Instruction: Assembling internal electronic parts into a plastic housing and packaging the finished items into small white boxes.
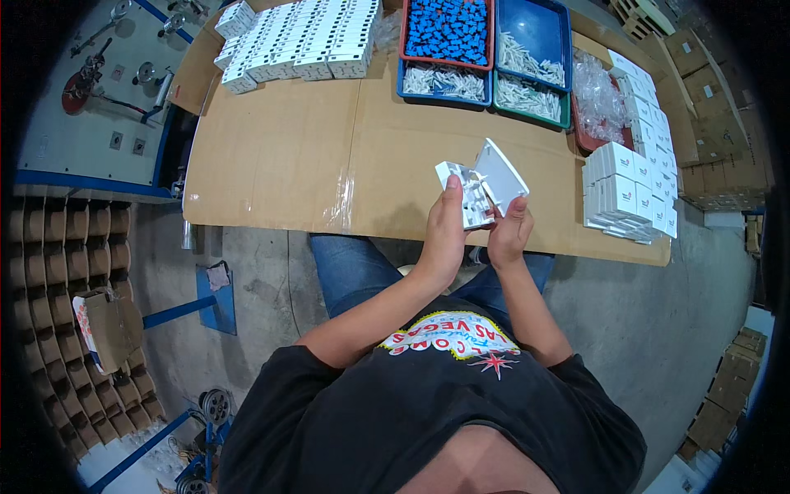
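Note:
My left hand (444, 235) grips a white plastic box base (465, 191) above the near edge of the cardboard-covered table (329, 156). My right hand (510, 232) holds a white plastic cover plate (502, 171), tilted up and touching the base along one side. Both hands are close together, just in front of my lap. The inside of the base shows small moulded parts; details are too small to tell.
Rows of white boxes (304, 37) lie at the table's far left. Trays of blue parts (448, 29) and white parts (527, 62) stand at the far middle. Stacked white cartons (629, 193) sit at the right, with clear bags (597, 95) behind. Brown cartons (716, 99) stand further right.

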Tool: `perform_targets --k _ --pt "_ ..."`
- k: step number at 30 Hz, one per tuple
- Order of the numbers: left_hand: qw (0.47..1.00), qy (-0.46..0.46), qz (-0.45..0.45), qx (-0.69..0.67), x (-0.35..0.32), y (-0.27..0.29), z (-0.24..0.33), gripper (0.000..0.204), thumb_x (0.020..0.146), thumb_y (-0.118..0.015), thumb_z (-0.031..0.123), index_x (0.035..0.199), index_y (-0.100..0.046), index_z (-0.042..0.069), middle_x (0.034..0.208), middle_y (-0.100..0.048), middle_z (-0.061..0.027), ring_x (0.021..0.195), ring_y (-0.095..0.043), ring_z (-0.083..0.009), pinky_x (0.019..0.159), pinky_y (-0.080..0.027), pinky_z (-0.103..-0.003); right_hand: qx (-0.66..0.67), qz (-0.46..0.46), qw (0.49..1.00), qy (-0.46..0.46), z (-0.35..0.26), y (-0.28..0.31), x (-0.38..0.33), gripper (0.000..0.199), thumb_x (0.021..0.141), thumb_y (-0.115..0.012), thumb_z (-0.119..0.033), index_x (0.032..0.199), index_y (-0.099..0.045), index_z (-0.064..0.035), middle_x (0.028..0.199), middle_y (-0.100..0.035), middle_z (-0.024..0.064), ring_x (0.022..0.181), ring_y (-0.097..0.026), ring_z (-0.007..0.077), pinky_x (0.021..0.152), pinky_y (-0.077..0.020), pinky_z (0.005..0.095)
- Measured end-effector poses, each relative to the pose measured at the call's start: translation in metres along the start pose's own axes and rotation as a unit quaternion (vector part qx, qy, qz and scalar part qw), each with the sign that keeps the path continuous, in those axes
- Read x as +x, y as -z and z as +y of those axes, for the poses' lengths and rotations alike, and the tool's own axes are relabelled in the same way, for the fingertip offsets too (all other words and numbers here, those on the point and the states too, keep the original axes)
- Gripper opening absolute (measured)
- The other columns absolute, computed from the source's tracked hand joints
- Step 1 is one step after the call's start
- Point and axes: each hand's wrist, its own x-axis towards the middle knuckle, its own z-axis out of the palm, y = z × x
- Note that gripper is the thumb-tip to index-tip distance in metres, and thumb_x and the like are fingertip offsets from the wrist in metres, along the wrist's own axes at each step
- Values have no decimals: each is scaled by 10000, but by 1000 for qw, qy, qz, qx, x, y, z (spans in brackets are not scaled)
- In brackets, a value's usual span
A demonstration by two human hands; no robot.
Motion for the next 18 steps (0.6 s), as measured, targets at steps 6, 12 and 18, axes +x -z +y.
perform_targets --k 6,12,18 --pt "997 -67 -6 27 -2 -5 8 606 1101 -371 512 1475 -450 42 1256 -660 -142 1137 -681 -248 1003 -544 -421 19 7 999 46 -32 -15 8 574 1112 -375 -487 1188 -612 31 984 -668 64 869 -648 141 730 -524 271" --pt "991 133 -29 4 27 52 24 503 1016 -421 325 1382 -486 -13 1234 -672 -197 1067 -718 -355 927 -594 -473 183 113 970 -114 -12 5 52 335 1024 -546 -149 1326 -512 -7 1187 -672 162 1078 -713 290 885 -612 407" --pt "961 109 46 250 69 132 9 343 1007 -490 252 1284 -522 53 1110 -686 -135 921 -742 -240 664 -651 -404 -87 26 974 -206 38 29 51 374 897 -647 -43 1254 -540 -7 1093 -689 130 938 -702 205 739 -603 336"
